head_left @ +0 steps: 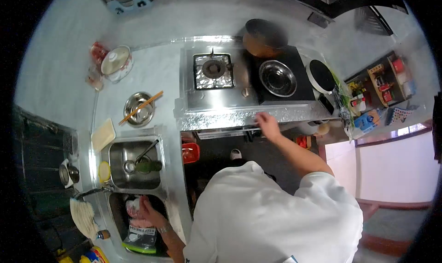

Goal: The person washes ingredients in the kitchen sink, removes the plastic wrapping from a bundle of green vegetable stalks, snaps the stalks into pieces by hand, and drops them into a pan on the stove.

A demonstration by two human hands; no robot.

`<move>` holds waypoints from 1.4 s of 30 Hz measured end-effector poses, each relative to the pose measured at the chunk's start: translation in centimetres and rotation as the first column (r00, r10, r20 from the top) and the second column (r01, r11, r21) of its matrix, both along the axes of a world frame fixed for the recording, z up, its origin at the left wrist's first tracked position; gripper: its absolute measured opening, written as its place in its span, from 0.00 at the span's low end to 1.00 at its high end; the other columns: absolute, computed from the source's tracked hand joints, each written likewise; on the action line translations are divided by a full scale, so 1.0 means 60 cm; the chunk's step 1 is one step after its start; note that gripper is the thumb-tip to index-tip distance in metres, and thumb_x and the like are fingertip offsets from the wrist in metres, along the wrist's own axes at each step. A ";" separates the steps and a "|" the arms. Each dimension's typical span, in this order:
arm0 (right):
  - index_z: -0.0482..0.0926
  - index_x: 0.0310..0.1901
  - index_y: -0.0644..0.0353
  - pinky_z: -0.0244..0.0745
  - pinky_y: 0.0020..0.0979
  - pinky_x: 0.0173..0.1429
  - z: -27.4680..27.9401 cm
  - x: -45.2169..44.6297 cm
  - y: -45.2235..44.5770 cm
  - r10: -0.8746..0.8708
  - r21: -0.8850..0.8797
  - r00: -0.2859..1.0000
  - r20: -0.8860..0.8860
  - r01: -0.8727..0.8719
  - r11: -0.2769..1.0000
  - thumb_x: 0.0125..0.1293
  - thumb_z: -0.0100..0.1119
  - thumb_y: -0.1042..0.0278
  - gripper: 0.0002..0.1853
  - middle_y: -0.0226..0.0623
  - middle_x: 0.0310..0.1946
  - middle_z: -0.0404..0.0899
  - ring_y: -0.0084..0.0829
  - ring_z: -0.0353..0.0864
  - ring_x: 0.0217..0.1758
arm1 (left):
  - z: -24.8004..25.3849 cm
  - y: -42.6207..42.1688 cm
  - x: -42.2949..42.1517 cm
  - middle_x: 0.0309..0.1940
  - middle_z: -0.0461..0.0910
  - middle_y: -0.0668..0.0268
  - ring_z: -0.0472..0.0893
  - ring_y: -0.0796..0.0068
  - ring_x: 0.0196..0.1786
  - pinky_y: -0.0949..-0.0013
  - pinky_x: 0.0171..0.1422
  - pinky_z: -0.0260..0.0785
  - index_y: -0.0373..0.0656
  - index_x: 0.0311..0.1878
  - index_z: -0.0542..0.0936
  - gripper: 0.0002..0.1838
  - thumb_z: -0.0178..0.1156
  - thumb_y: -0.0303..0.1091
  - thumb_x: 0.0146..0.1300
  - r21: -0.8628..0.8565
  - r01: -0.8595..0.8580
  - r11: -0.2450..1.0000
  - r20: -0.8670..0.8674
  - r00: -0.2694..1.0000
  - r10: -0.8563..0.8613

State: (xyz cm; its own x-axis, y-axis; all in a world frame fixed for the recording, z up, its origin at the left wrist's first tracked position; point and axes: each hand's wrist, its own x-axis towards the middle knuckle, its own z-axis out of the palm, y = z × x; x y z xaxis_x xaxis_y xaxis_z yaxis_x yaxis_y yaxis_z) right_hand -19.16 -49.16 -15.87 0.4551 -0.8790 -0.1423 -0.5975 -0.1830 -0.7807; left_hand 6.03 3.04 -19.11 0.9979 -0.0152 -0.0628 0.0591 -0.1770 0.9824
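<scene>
My left hand [149,212] is down in the lower sink basin, fingers closed against a clear zip bag [141,237] with a green seal and "KEEP FRESH" print. Pinkish, meat-like contents [133,207] show beside the fingers; the exact grip is partly hidden. My right hand [268,126] hangs just off the stove's front edge, fingers loosely bent and apart, with nothing in them. The upper sink basin [120,154] holds a dark green vegetable [148,166] and a long-handled utensil [146,150].
Chopsticks [140,108] lie across a metal bowl [133,120] on the left counter, near a lidded pot [116,62]. A gas burner [213,69], a steel bowl [277,78] and a large wok [264,37] are on the stove side. A faucet [94,191] reaches over the sinks.
</scene>
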 end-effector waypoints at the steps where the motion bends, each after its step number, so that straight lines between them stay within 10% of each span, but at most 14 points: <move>1: 0.79 0.48 0.66 0.77 0.32 0.43 0.019 -0.028 -0.035 -0.089 0.052 0.990 0.113 0.084 0.995 0.71 0.55 0.60 0.16 0.44 0.37 0.85 0.31 0.85 0.39 | 0.010 -0.017 -0.011 0.57 0.77 0.53 0.74 0.62 0.63 0.59 0.71 0.64 0.33 0.60 0.73 0.17 0.49 0.31 0.74 0.023 0.002 1.000 0.022 1.000 -0.003; 7: 0.78 0.46 0.65 0.74 0.31 0.38 0.030 -0.157 -0.260 -0.310 -0.017 0.916 0.256 0.325 0.946 0.71 0.56 0.60 0.14 0.38 0.29 0.81 0.30 0.80 0.33 | 0.073 -0.165 -0.080 0.55 0.78 0.58 0.77 0.69 0.55 0.67 0.63 0.68 0.35 0.61 0.74 0.18 0.50 0.36 0.75 0.074 -0.013 0.997 0.023 1.000 0.011; 14: 0.80 0.46 0.65 0.75 0.39 0.49 -0.028 -0.190 -0.375 -0.359 -0.008 0.933 -0.040 0.359 0.933 0.62 0.62 0.45 0.26 0.49 0.37 0.84 0.46 0.84 0.44 | 0.073 -0.312 -0.134 0.54 0.79 0.61 0.78 0.71 0.54 0.67 0.61 0.68 0.37 0.60 0.75 0.17 0.50 0.35 0.75 0.021 0.033 0.999 -0.034 0.999 -0.033; 21: 0.79 0.47 0.67 0.78 0.36 0.36 -0.030 -0.163 -0.376 -0.316 0.155 0.949 -0.006 0.313 0.937 0.65 0.58 0.61 0.17 0.45 0.26 0.83 0.35 0.84 0.21 | 0.081 -0.381 -0.138 0.54 0.79 0.58 0.79 0.67 0.55 0.65 0.63 0.69 0.35 0.59 0.74 0.17 0.49 0.34 0.75 0.057 0.163 0.985 -0.063 0.985 -0.160; 31: 0.81 0.42 0.70 0.74 0.46 0.49 -0.030 -0.251 -0.574 -0.607 -0.049 0.793 0.045 0.609 0.792 0.59 0.59 0.61 0.18 0.60 0.37 0.82 0.58 0.81 0.45 | 0.095 -0.412 -0.148 0.55 0.78 0.57 0.78 0.66 0.56 0.64 0.63 0.69 0.35 0.60 0.73 0.17 0.48 0.35 0.75 0.044 0.199 0.979 -0.063 0.978 -0.196; 32: 0.79 0.34 0.72 0.72 0.37 0.29 -0.055 -0.252 -0.611 -0.590 -0.209 0.802 0.096 0.596 0.775 0.63 0.56 0.64 0.15 0.46 0.23 0.80 0.37 0.81 0.22 | 0.093 -0.407 -0.149 0.55 0.78 0.56 0.78 0.65 0.56 0.64 0.63 0.69 0.34 0.60 0.73 0.17 0.48 0.35 0.75 0.043 0.202 0.979 -0.079 0.977 -0.198; 38: 0.78 0.32 0.72 0.69 0.37 0.24 -0.101 -0.185 -0.732 -0.609 -0.098 0.765 0.208 0.636 0.765 0.62 0.55 0.69 0.12 0.43 0.20 0.78 0.35 0.78 0.19 | 0.098 -0.379 -0.160 0.57 0.77 0.55 0.77 0.64 0.58 0.63 0.65 0.68 0.34 0.60 0.73 0.18 0.48 0.36 0.75 0.046 0.158 0.986 -0.098 0.983 -0.153; 40: 0.82 0.38 0.74 0.75 0.47 0.49 -0.097 -0.157 -0.754 -0.661 0.116 0.745 0.093 0.651 0.750 0.56 0.60 0.57 0.21 0.61 0.37 0.82 0.57 0.83 0.43 | 0.104 -0.374 -0.167 0.57 0.77 0.54 0.77 0.63 0.59 0.63 0.66 0.68 0.33 0.61 0.72 0.18 0.48 0.36 0.76 0.052 0.134 0.990 -0.111 0.986 -0.127; 42: 0.82 0.37 0.74 0.76 0.46 0.48 -0.179 -0.160 -0.816 -0.680 0.037 0.733 0.011 0.679 0.733 0.55 0.61 0.57 0.21 0.61 0.36 0.83 0.56 0.83 0.44 | 0.108 -0.363 -0.175 0.57 0.77 0.54 0.77 0.63 0.59 0.63 0.66 0.67 0.33 0.61 0.72 0.19 0.48 0.36 0.76 0.041 0.105 0.994 -0.093 0.991 -0.100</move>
